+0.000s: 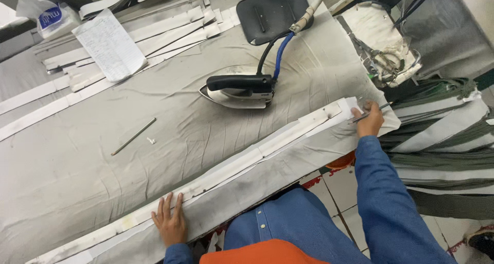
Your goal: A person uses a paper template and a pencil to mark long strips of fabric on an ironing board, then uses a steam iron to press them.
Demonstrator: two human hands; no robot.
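A long white fabric strip (242, 163) lies along the near edge of a grey padded ironing table (103, 166). My left hand (171, 222) presses flat on the strip's left part, fingers spread. My right hand (369, 120) rests at the strip's far right end and holds a thin metal rod (371, 112) like a pen. An iron with a black handle (239, 89) stands on the table behind the strip, untouched.
A second thin rod (134, 136) lies on the table at the left. Several white strips (154, 30) and a paper sheet (109, 45) sit at the back. Scissors (368, 53) lie on a cloth at the right. Green and white strips (442, 135) hang at right.
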